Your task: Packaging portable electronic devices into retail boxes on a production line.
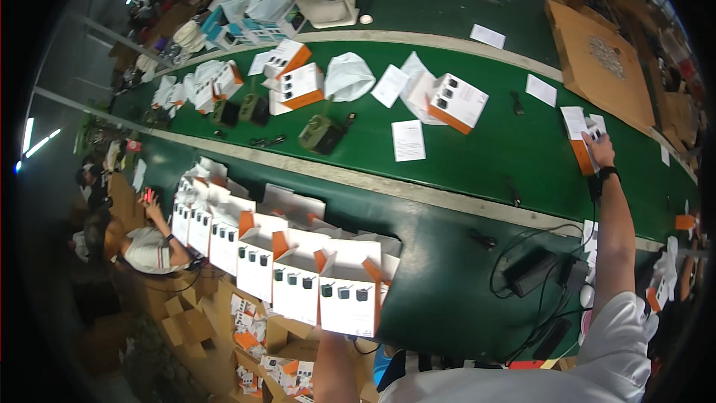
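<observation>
My right arm reaches far out to the right over the green belt. My right hand (601,151) is closed on the edge of a white and orange box (577,134) there. My left forearm (338,367) rises from the lower edge to the bottom of the nearest open carton (347,306); the boxes hide the left hand's fingers. That carton ends a row of several upright white cartons (254,265) with orange flaps open. Pictures of small dark devices are printed on their fronts.
Along the belt (358,172) lie green radio-like devices (321,133), boxes (459,101), white bags (349,77), leaflets (408,140) and short cables (517,103). Black adapters (531,272) with cords sit on the near table. At the left a person (153,248) holds a red object.
</observation>
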`<state>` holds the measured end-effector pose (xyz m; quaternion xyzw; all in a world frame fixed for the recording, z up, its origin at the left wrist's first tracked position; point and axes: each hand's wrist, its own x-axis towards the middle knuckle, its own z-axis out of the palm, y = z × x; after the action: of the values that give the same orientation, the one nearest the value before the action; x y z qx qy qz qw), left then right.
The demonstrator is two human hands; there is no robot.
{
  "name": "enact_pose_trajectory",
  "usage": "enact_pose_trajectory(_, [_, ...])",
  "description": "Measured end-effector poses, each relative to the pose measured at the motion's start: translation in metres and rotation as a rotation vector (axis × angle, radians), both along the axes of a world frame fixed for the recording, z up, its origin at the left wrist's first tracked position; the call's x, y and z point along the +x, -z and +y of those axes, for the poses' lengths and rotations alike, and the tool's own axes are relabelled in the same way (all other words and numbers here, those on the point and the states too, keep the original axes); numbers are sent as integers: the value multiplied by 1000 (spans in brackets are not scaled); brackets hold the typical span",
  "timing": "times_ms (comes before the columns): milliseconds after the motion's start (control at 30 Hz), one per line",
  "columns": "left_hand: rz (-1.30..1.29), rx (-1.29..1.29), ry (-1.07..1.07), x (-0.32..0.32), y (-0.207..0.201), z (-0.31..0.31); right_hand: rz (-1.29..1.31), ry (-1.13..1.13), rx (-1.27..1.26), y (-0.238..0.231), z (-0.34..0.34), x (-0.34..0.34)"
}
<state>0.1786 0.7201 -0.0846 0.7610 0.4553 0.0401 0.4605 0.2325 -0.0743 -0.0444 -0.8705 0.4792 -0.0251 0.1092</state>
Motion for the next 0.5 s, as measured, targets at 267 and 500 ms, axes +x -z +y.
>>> enact_pose_trajectory(267, [89, -18, 71, -1, 3, 6, -169, 28, 417, -1, 60, -7])
enact_pose_trajectory(500, [179, -49, 201, -10, 12, 12, -403, -50, 485, -8, 163, -6])
